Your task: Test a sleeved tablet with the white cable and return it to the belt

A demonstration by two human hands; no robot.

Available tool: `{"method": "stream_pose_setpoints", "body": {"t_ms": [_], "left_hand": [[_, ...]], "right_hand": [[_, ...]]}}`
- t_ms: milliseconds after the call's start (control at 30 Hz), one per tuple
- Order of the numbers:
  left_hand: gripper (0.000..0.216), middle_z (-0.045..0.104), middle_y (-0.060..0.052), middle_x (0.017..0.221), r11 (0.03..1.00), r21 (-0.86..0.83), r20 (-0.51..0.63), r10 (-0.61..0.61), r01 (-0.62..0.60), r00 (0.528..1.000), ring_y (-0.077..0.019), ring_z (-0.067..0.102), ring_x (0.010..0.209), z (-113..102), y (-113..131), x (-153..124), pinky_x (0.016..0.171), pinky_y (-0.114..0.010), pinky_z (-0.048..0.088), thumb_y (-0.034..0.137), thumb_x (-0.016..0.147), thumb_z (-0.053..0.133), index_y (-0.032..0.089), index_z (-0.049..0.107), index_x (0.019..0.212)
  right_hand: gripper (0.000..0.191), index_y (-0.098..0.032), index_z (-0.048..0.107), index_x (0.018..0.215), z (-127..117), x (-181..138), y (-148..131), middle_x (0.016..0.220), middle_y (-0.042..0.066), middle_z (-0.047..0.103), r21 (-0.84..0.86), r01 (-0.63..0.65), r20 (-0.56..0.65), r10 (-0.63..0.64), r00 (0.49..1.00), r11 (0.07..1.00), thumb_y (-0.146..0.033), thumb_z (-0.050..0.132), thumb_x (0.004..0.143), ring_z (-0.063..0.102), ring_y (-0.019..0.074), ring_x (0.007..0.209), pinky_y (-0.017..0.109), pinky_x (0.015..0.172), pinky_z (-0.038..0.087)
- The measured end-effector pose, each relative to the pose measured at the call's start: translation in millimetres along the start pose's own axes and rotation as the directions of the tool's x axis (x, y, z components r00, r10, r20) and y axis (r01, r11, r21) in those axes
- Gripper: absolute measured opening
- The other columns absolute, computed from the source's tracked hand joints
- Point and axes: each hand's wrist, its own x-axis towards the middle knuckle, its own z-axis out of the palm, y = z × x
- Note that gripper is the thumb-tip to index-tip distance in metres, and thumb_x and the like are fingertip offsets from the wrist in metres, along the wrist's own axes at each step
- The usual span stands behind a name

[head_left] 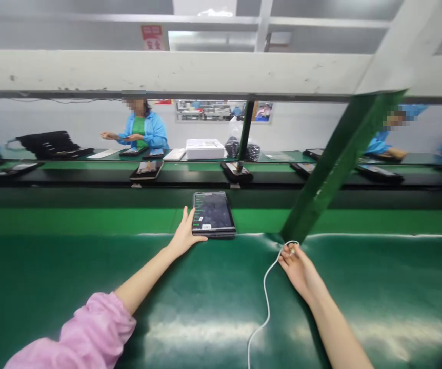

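A dark tablet (212,212) with a lit screen lies on a black tray at the far edge of the green mat (90,277). My left hand (184,233) holds the tablet's near left corner, thumb on the front edge and fingers up the left side. My right hand (296,266) rests on the mat to the right of the tablet and pinches the end of a white cable (265,297). The cable runs from the fingers back toward me across the mat.
A slanted green post (332,174) rises just beyond my right hand. A black conveyor (190,177) behind the mat carries several tablets on trays. Two people in blue coats work on the far side, beside a white box (204,149) and black bags (240,148).
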Motion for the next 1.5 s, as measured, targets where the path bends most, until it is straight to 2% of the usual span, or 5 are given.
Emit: {"method": "stream_pose_setpoints", "body": {"t_ms": [367, 567, 867, 1233, 1500], "left_hand": [[0.05, 0.04, -0.019, 0.154, 0.989, -0.01, -0.152, 0.146, -0.149, 0.977, -0.0395, 0.032, 0.144, 49, 43, -8, 0.115, -0.071, 0.013, 0.032, 0.086, 0.06, 0.022, 0.05, 0.134], [0.023, 0.072, -0.011, 0.111, 0.875, -0.155, -0.097, 0.449, -0.459, 0.888, -0.0264, 0.067, 0.107, 44, 66, -54, 0.108, -0.056, 0.039, 0.027, 0.091, 0.05, 0.022, 0.067, 0.104], [0.025, 0.063, -0.005, 0.06, 0.725, -0.297, -0.202, 0.589, -0.622, 0.782, -0.018, 0.058, 0.057, 45, 69, -63, 0.06, -0.033, 0.049, 0.023, 0.088, 0.046, 0.021, 0.058, 0.066], [0.033, 0.048, 0.001, 0.048, 0.692, -0.678, 0.103, 0.424, -0.249, 0.9, -0.0129, 0.042, 0.047, 35, 64, -62, 0.053, -0.027, 0.037, 0.042, 0.084, 0.06, 0.019, 0.057, 0.061], [0.05, 0.031, 0.006, 0.032, 0.444, -0.836, 0.511, 0.414, 0.322, 0.753, -0.01, 0.029, 0.031, 25, 58, -48, 0.048, -0.026, 0.034, 0.059, 0.089, 0.04, 0.02, 0.045, 0.058]], "right_hand": [[0.046, -0.017, 0.068, 0.084, 11, -9, 4, 0.064, -0.004, 0.056, 0.007, 0.074, 0.033, -0.074, 0.997, 0.997, -0.033, 0.095, 0.05, 0.048, 0.0067, 0.052, 0.019, 0.052, 0.046], [0.045, -0.015, 0.071, 0.09, 67, -29, 50, 0.061, -0.005, 0.052, 0.017, 0.003, 0.104, -0.005, 0.995, 1.0, -0.038, 0.093, 0.058, 0.044, 0.0066, 0.049, 0.021, 0.051, 0.043], [0.048, -0.017, 0.066, 0.079, 127, -9, 108, 0.074, 0.005, 0.07, 0.039, -0.067, 0.162, 0.06, 0.985, 0.997, -0.04, 0.096, 0.05, 0.065, 0.0168, 0.063, 0.026, 0.06, 0.051], [0.058, -0.022, 0.045, 0.077, 127, -18, 103, 0.073, 0.006, 0.072, -0.063, 0.034, 0.222, -0.019, 0.975, 0.997, -0.059, 0.087, 0.061, 0.056, 0.0118, 0.053, 0.023, 0.052, 0.044], [0.061, -0.023, 0.043, 0.081, 122, -16, 108, 0.064, -0.006, 0.062, -0.285, 0.081, 0.321, 0.015, 0.947, 0.955, -0.072, 0.075, 0.066, 0.057, 0.0114, 0.053, 0.022, 0.053, 0.04]]}}
